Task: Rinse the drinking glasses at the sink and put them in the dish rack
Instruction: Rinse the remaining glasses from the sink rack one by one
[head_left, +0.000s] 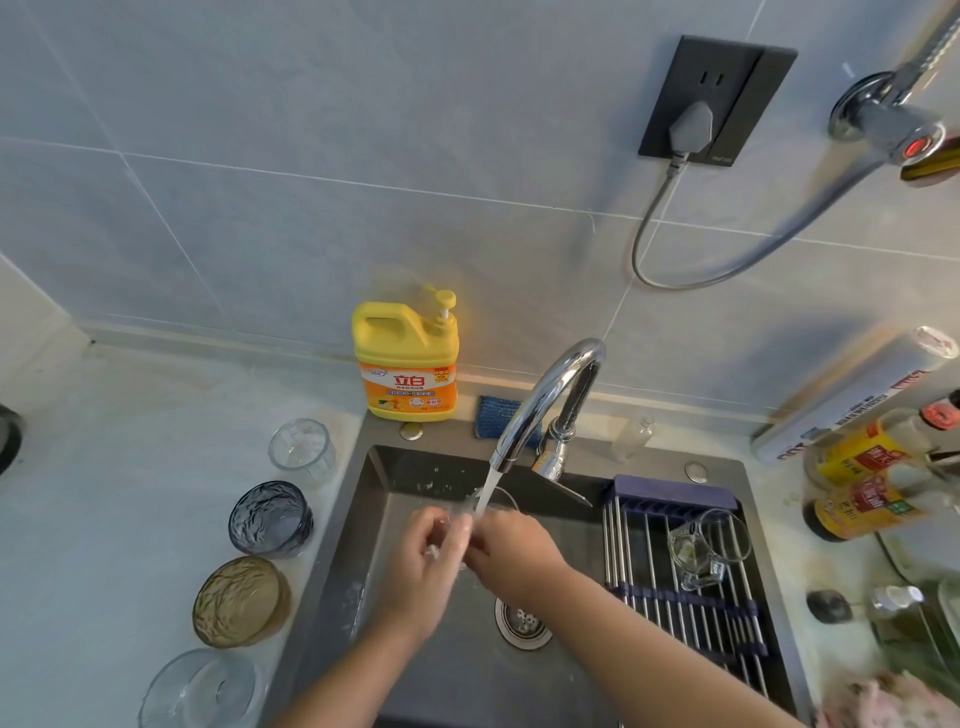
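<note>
The left hand (428, 553) and right hand (514, 553) each curl round a clear drinking glass (461, 513) held between them under the faucet (550, 395) stream (its outline is hard to trace). Beyond the left hand stands a yellow detergent bottle (408, 358) labelled "立白"; right of the right hand lies the dish rack (675, 498).

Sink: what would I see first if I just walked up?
The left hand and the right hand hold a clear glass under the running faucet, in the middle of the sink. Behind it, a bright yellow soap bottle stands by the wall. On the counter to the left stand a blue glass and an amber glass.
</note>
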